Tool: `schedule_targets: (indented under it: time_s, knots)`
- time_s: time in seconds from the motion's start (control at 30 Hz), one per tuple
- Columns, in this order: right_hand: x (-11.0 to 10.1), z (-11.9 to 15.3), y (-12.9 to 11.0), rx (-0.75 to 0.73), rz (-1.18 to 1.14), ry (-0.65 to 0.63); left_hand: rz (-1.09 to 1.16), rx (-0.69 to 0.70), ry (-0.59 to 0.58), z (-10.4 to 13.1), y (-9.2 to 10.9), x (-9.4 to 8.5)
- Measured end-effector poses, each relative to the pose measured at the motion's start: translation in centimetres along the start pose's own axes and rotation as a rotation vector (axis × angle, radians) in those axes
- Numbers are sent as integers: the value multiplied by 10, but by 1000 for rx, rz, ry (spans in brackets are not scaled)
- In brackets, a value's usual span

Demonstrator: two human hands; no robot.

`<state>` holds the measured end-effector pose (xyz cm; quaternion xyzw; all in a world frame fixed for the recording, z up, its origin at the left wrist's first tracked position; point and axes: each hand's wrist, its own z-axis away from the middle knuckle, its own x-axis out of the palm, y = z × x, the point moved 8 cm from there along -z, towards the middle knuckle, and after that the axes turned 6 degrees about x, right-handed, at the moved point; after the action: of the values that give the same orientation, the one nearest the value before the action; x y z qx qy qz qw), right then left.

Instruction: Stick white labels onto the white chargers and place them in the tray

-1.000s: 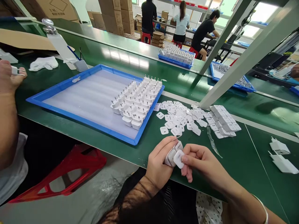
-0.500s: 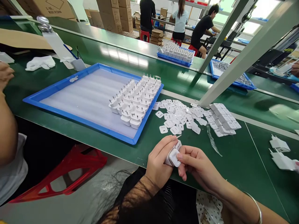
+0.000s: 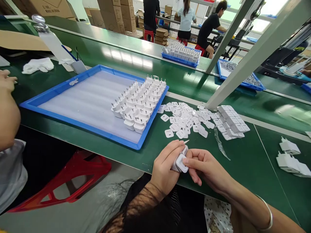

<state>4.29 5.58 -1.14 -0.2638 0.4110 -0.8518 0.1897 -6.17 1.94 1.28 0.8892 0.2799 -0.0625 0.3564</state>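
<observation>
Head view shows the green table (image 3: 250, 161), its near edge passing below the left hand (image 3: 165, 168), and bare surface to the right of the right hand (image 3: 206, 165). Left fingers are closed around white blocks (image 3: 174, 167); right fingers pinch the white cover (image 3: 180, 164) against them.

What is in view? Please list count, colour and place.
table: one, green, foreground
near tray: one, blue, centre left
plugs: many, white, in tray
loose pieces: many, white, centre
stacked pieces: many, white, right
adapters: three, white, far right
cloth: one, white, upper left
far trays: several, blue, back
boxes: several, brown, back left
stools: several, red, left and back
co-workers: several, mixed clothes, left and back
left grip: one, bare, around white pieces
right grip: one, bare, on white pieces
</observation>
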Motion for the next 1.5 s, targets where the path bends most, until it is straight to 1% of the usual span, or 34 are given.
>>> schedule_targets:
  time_s: [0.13,0.3,0.5,0.7,0.8,1.0,1.1,1.2,1.27,1.37,1.43,1.5]
  knots:
    - [-4,0,-1,-19,63,36,-4,17,-12,-1,1,1]
    - [-9,-1,-1,-46,137,100,3,6,-24,-1,1,2]
    - [-7,-1,-1,-72,155,113,2,-18,-26,-2,1,2]
    - [-6,0,3,-40,85,107,-7,-20,-24,0,0,3]
    - [-4,0,3,-32,96,102,13,-28,-21,1,-1,3]
    - [-2,4,-2,-74,233,148,85,-151,-54,-2,-6,4]
    - [-3,6,-5,-104,356,187,149,-175,-66,-5,-7,5]
    - [-5,7,-9,-179,519,246,211,-207,-63,-7,-9,4]
    - [-5,7,-12,-256,584,248,250,-245,-63,-8,-12,3]
    - [-1,6,-12,-328,554,187,312,-300,-64,-8,-16,1]
    - [1,5,-9,-319,483,157,331,-314,-61,-7,-17,0]
    - [-1,5,-6,-283,384,183,317,-291,-56,-7,-16,-1]
